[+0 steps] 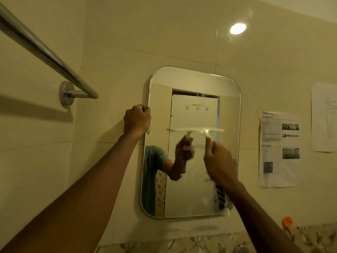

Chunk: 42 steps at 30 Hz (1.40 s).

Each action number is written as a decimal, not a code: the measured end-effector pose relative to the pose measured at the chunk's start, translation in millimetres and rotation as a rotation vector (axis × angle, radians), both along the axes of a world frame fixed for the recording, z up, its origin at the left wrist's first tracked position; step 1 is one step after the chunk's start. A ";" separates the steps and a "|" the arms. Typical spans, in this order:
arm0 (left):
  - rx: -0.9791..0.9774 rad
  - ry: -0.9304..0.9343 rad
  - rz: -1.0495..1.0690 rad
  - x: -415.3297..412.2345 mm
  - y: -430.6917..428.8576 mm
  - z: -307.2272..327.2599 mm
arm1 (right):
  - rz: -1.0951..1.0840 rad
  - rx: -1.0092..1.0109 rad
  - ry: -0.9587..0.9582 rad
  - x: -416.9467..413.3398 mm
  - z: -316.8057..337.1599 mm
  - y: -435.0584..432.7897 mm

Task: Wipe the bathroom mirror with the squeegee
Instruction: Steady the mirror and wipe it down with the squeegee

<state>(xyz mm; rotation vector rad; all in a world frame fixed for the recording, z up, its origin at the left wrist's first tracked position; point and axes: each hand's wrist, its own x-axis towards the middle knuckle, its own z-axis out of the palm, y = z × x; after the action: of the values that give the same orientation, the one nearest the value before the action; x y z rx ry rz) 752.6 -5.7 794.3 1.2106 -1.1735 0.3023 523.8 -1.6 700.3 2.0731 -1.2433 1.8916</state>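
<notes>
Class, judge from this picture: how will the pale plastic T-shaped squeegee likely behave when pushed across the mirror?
The pale plastic T-shaped squeegee is probably light: the right hand holds it alone by its slim handle. That handle may flex under hard pressure. Its straight blade looks stiff, lying level across the rounded wall mirror.

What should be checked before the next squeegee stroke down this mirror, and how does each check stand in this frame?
1. Right hand grips the squeegee by its handle: ok.
2. Blade lies level across the mirror, about mid-height: ok.
3. Blade pressed flat against the glass along its whole length: cannot tell, it is motion-blurred.
4. Left hand holds the mirror's left edge, off to the side of the blade: ok.
5. Glass below the blade free of streaks or water: cannot tell in this dim light.
</notes>
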 end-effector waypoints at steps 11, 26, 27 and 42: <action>0.053 0.051 -0.018 -1.0 8.8 -5.1 | 0.041 0.021 0.119 23.3 -71.7 1.0; 0.077 0.076 0.077 -10.2 7.4 -14.7 | -0.015 -0.056 -0.004 -28.1 145.1 -22.1; 0.079 0.079 0.077 -10.4 7.1 -14.0 | -0.018 -0.052 0.002 -27.7 148.5 -25.8; 0.030 0.089 0.091 -14.4 5.1 -32.2 | 0.039 0.147 -0.004 -49.5 -31.1 -15.0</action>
<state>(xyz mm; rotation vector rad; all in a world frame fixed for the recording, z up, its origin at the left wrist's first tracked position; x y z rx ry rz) 738.2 -0.6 762.1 1.2934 -1.0518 0.2968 474.3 -16.6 669.2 2.1804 -1.3933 1.8730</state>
